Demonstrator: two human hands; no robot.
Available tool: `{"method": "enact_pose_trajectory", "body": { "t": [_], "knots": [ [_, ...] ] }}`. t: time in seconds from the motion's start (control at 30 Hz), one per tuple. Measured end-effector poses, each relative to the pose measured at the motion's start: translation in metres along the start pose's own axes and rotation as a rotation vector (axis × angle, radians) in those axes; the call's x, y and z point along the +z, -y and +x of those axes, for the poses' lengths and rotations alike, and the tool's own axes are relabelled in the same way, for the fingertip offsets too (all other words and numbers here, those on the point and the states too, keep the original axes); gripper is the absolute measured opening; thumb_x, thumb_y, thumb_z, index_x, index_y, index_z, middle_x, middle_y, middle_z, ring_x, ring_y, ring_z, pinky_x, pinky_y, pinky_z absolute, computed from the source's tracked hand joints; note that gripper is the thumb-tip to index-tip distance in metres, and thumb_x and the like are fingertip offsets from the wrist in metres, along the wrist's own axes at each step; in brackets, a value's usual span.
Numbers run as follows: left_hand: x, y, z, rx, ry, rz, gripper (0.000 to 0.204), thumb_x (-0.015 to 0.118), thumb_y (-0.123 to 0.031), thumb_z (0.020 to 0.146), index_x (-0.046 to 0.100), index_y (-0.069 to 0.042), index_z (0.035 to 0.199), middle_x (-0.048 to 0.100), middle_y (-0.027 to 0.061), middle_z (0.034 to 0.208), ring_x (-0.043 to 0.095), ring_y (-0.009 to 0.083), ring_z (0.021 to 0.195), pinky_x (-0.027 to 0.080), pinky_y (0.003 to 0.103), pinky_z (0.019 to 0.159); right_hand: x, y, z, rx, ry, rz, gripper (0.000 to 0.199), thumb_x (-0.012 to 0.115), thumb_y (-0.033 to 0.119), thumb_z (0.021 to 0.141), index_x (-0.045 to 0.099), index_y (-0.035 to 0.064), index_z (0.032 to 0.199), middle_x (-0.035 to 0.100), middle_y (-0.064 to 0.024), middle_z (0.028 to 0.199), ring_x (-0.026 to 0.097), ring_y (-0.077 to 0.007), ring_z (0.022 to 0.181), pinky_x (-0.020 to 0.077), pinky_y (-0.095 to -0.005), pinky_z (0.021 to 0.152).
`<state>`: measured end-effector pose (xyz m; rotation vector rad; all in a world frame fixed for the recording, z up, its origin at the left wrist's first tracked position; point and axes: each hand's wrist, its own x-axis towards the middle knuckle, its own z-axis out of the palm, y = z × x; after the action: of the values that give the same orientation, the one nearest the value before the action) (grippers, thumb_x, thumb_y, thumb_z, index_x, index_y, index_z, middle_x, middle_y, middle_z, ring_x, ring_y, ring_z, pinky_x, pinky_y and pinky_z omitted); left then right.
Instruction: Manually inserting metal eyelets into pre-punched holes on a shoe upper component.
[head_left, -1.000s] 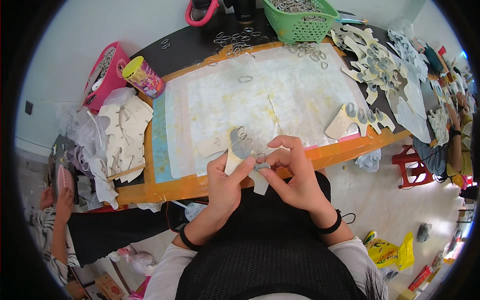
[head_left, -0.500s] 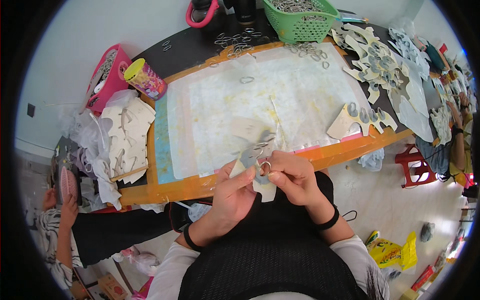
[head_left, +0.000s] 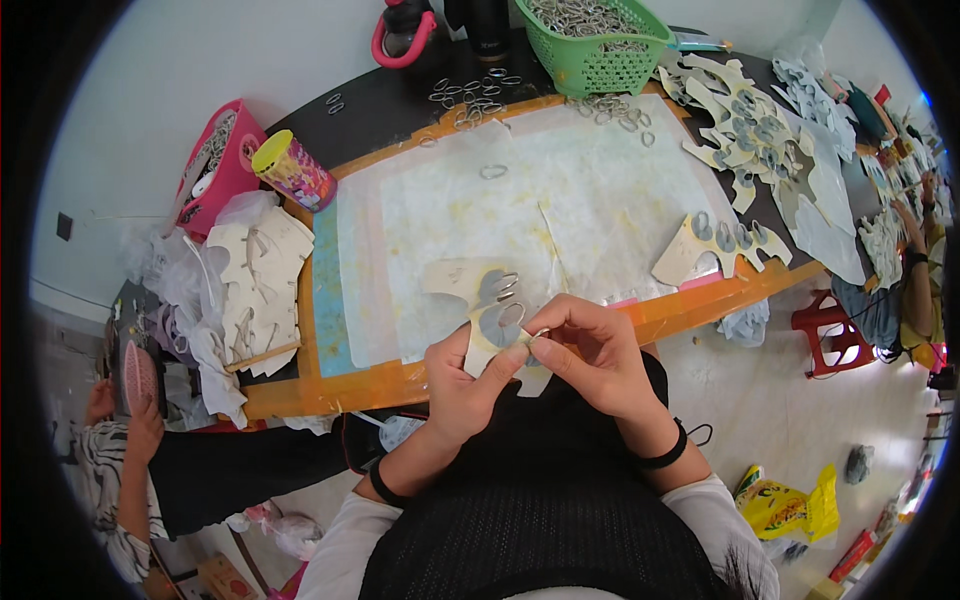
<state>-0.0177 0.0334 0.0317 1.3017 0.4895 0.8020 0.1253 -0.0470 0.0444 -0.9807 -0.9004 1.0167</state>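
My left hand (head_left: 465, 385) grips a cream cut-out piece (head_left: 478, 347) with grey patches, thumb on top, just over the table's front edge. Several oval metal rings sit along the piece's scalloped side, one ring (head_left: 513, 313) lying over a grey patch. The thumb and forefinger of my right hand (head_left: 598, 355) are pinched together at the piece's near side, touching the left thumb's tip. A bit of metal (head_left: 541, 333), seemingly another ring, shows between those fingertips; most of it is hidden. A similar piece (head_left: 703, 247) with rings lies at the right of the table.
A loose ring (head_left: 493, 171) lies on the stained white sheet (head_left: 420, 220). Behind are scattered rings (head_left: 475, 95) and a green basket (head_left: 600, 72) of rings. A pink basket (head_left: 215, 185), a tin (head_left: 297, 177) and cream pieces (head_left: 262, 285) stand left; ringed pieces (head_left: 740, 130) pile up right.
The held piece has turned, so more of its grey patches and rings show. My right fingers have shifted slightly right and now pinch lower on its edge.
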Motion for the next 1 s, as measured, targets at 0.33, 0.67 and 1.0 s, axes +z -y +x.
{"method": "enact_pose_trajectory", "body": {
  "t": [0.33,0.67,1.0],
  "knots": [
    [-0.014,0.004,0.004,0.300,0.116,0.343,0.037,0.074,-0.009,0.076,0.059,0.005,0.107,0.064,0.0089,0.092,0.061,0.0142,0.079,0.047,0.025,0.069,0.012,-0.002,0.000,-0.011,-0.050,0.046,0.006,0.059,-0.001,0.085,0.057,0.0006,0.091,0.054,0.0028,0.081,0.048,-0.0019,0.074,0.0423,-0.0182,0.066],
    [-0.008,-0.006,0.012,-0.101,0.047,-0.038,0.026,0.068,-0.001,0.082,0.059,0.004,0.107,0.059,0.0001,0.086,0.052,0.0041,0.071,0.040,0.019,0.061,0.004,-0.001,0.003,0.062,0.011,-0.112,0.012,0.062,0.002,0.086,0.058,0.0019,0.097,0.056,0.0028,0.084,0.049,-0.0019,0.075,0.0421,-0.0175,0.065],
    [0.011,-0.009,0.004,0.030,-0.074,-0.067,0.022,0.062,-0.002,0.088,0.060,0.004,0.110,0.064,0.0020,0.093,0.057,0.0046,0.080,0.047,0.020,0.070,0.000,-0.015,0.003,0.055,0.084,0.337,0.020,0.064,0.013,0.084,0.053,0.0014,0.095,0.054,-0.0020,0.091,0.050,-0.0099,0.089,0.0392,-0.0253,0.084]
  ]
}}
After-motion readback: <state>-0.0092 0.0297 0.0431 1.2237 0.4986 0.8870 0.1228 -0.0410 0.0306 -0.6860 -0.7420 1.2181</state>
